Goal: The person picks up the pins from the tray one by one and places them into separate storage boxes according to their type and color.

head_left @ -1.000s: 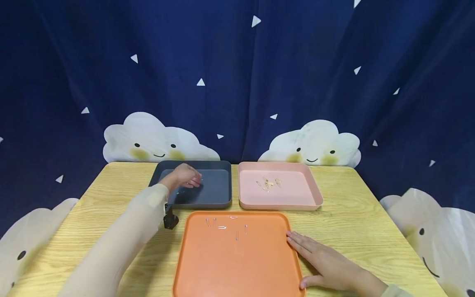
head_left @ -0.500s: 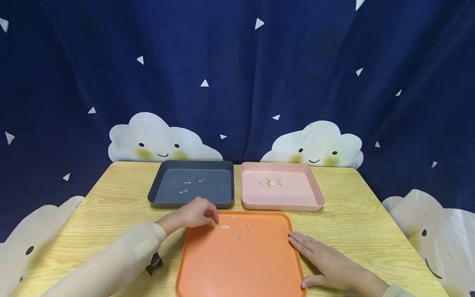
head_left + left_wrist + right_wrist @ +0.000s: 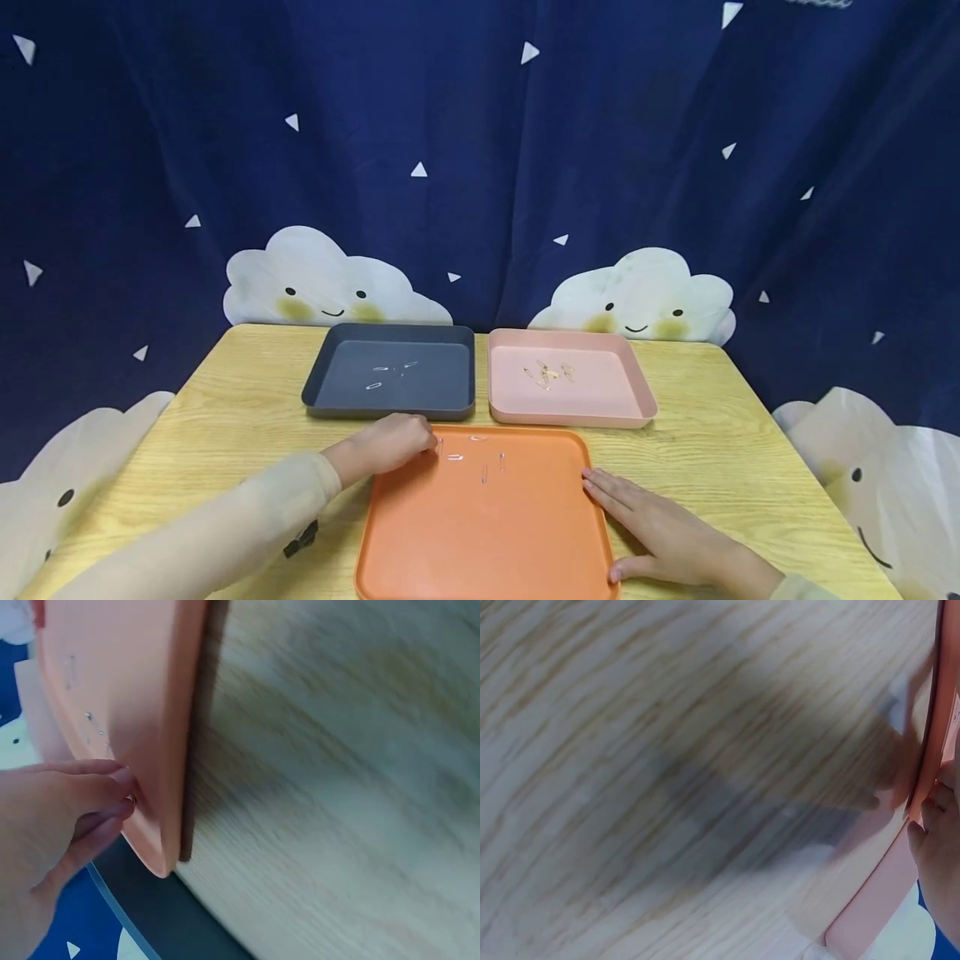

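Pinching a thin silver safety pin (image 3: 133, 800), mostly hidden by the fingers, with the left hand (image 3: 392, 442), thumb to fingertips, at the far left corner of a square, low-rimmed orange tray (image 3: 487, 533). Just right of those fingertips, near the same tray's far edge: several more silver safety pins (image 3: 455, 457), loose and apart. Resting on the right edge with the right hand (image 3: 654, 530), back upward, fingers straight and together, thumb spread toward the near edge, holding nothing.

Underneath, a pale wood-grain table (image 3: 705, 458). Along its far edge, side by side with a narrow gap: at left, a dark grey rectangular tray (image 3: 438, 387) with a few silver pins (image 3: 374, 386) scattered inside; at right, a pink rectangular tray (image 3: 603, 387) with gold-coloured safety pins (image 3: 549, 374) clustered left of its middle. Beyond, a navy curtain (image 3: 465, 125) with white triangles and smiling clouds.
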`<action>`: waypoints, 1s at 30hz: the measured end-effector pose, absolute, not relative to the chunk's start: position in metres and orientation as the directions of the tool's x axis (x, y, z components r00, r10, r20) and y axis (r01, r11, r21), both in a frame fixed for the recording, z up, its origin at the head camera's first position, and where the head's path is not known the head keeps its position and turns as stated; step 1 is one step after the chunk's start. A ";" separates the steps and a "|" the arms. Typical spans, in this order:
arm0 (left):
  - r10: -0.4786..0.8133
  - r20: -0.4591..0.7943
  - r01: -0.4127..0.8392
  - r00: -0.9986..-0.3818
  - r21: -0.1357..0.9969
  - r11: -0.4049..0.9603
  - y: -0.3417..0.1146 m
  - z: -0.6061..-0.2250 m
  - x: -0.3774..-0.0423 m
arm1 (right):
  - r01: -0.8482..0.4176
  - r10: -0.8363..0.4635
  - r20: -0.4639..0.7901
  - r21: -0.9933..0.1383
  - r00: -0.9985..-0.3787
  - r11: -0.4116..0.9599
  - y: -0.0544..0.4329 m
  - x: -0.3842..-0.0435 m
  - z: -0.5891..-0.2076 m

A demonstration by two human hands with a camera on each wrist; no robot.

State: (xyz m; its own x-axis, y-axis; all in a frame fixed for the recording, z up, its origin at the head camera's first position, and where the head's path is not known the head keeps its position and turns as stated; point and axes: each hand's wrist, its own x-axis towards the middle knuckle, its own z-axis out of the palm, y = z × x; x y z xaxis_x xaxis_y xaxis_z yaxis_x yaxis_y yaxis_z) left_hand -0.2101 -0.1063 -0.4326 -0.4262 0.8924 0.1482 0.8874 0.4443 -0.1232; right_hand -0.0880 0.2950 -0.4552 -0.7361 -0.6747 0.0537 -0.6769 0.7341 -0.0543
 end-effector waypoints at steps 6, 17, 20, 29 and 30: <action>0.940 0.121 0.857 -0.319 -0.387 0.341 -0.105 -0.434 -0.216 | -0.690 -0.686 0.080 -0.039 -0.723 0.723 0.296 -0.089 -0.456; 0.981 0.037 0.732 -0.190 -0.661 0.166 -0.106 -0.434 -0.212 | -0.700 -0.695 0.099 -0.028 -0.712 0.714 0.296 -0.089 -0.457; 0.989 0.001 0.665 -0.149 -0.740 0.101 -0.103 -0.437 -0.212 | -0.698 -0.693 0.101 -0.025 -0.714 0.716 0.296 -0.090 -0.457; 0.896 0.163 0.866 -0.412 -0.235 0.441 -0.102 -0.442 -0.215 | -0.684 -0.681 0.067 -0.052 -0.730 0.728 0.297 -0.088 -0.458; 0.862 0.185 0.867 -0.472 -0.084 0.492 -0.102 -0.442 -0.215 | -0.684 -0.681 0.069 -0.050 -0.729 0.728 0.297 -0.088 -0.458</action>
